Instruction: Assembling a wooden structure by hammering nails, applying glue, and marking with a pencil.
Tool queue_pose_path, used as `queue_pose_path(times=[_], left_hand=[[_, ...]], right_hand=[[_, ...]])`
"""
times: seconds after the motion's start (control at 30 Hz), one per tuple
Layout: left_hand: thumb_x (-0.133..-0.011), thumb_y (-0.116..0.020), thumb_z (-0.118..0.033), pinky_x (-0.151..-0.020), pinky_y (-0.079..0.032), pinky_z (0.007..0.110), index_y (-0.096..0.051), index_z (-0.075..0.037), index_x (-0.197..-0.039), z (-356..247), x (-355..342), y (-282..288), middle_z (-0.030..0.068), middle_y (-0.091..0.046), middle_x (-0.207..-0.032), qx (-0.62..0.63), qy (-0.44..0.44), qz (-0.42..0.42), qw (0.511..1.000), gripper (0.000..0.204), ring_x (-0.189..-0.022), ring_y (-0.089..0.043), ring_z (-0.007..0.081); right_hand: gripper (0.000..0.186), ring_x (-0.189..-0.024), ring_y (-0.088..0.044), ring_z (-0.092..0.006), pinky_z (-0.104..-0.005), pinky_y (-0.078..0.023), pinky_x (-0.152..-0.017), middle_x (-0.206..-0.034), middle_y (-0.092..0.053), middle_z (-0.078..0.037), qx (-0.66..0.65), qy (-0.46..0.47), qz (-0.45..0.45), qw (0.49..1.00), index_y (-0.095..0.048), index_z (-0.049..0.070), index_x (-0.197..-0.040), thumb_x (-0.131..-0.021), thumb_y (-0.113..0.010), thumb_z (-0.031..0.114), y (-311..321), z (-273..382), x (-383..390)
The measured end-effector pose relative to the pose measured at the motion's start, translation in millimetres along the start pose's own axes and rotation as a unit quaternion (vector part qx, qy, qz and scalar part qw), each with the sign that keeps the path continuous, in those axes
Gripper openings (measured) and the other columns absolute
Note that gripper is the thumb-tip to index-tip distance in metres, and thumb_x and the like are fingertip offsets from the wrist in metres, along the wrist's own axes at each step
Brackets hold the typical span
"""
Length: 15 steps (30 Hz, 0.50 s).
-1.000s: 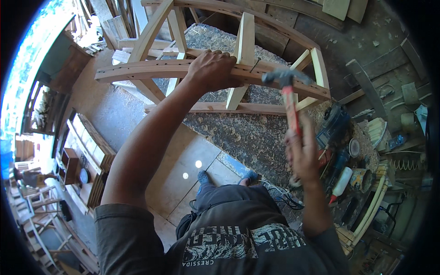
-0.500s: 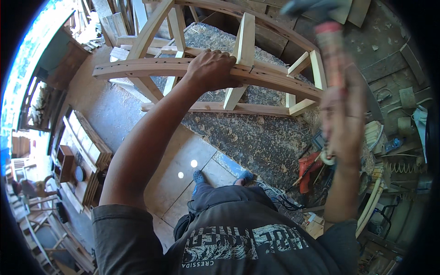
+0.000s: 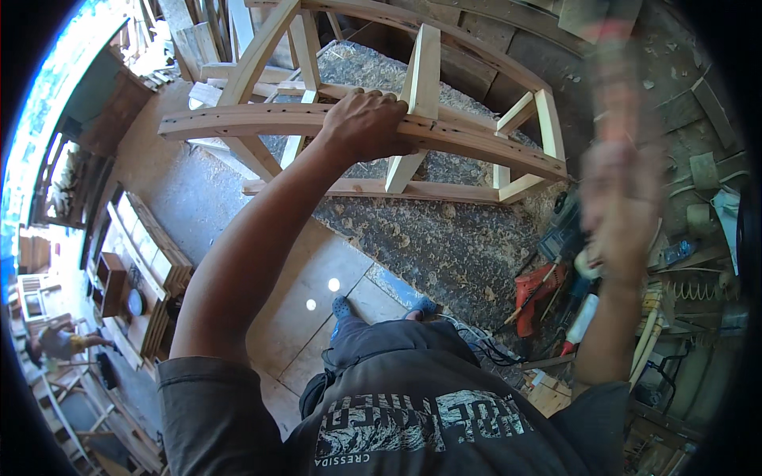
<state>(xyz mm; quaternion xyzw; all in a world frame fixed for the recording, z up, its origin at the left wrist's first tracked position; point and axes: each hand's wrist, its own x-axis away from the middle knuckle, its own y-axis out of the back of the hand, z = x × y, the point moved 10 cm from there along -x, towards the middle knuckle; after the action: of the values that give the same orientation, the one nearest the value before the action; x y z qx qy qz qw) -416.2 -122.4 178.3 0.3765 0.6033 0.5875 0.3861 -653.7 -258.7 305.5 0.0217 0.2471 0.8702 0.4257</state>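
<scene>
A curved timber frame point(image 3: 484, 143) with slanted wooden uprights point(image 3: 425, 75) lies across the bench ahead of me. My left hand point(image 3: 367, 123) is wrapped over its near curved rail, just left of an upright. Dark spots dot the rail's face. To the right, away from the frame, my right hand point(image 3: 623, 210) is closed around the handle of a hammer point(image 3: 617, 103). Motion smears both hand and hammer. The hammer's head, near the upper edge, is too blurred to make out clearly.
Sawdust covers the dark bench point(image 3: 429, 246). A red power tool point(image 3: 540, 292), a dark green tool point(image 3: 562, 226) and cables lie at its right end. Stacked boards point(image 3: 151, 246) stand at left, and another person point(image 3: 63, 345) is farther off. Wood offcuts line the back.
My right hand and the hammer have swung right, farther from the frame's right end. The left hand keeps its place on the rail. A person at far left shows more clearly now.
</scene>
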Motion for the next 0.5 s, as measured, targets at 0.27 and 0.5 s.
queue_pose_path(times=[0.27, 0.5], left_hand=[[-0.079, -0.069, -0.06, -0.092, -0.051, 0.041, -0.065, -0.006, -0.1, -23.6, -15.4, 13.5, 0.0101, -0.068, -0.102, 0.005, -0.033, -0.03, 0.999, 0.058, -0.101, -0.065, 0.0276], [-0.078, -0.07, -0.058, -0.092, -0.051, 0.04, -0.066, -0.006, -0.1, -9.5, -3.1, 7.2, 0.0103, -0.068, -0.101, 0.008, 0.002, 0.025, 1.0, 0.057, -0.1, -0.065, 0.027]], right_hand=[[0.036, -0.052, -0.05, -0.0212, -0.0363, -0.042, -0.049, -0.072, -0.058, -0.016, 0.26, 0.379, -0.29, 0.839, -0.047, -0.001, -0.128, -0.101, -0.041, 0.022, 12.7, -48.7, 42.8], [0.04, -0.081, -0.063, -0.0187, -0.0326, -0.052, -0.078, -0.096, -0.064, -0.013, 0.217, 0.37, -0.11, 0.896, -0.052, 0.002, -0.132, -0.102, -0.046, 0.028, 79.2, 39.9, 2.1]])
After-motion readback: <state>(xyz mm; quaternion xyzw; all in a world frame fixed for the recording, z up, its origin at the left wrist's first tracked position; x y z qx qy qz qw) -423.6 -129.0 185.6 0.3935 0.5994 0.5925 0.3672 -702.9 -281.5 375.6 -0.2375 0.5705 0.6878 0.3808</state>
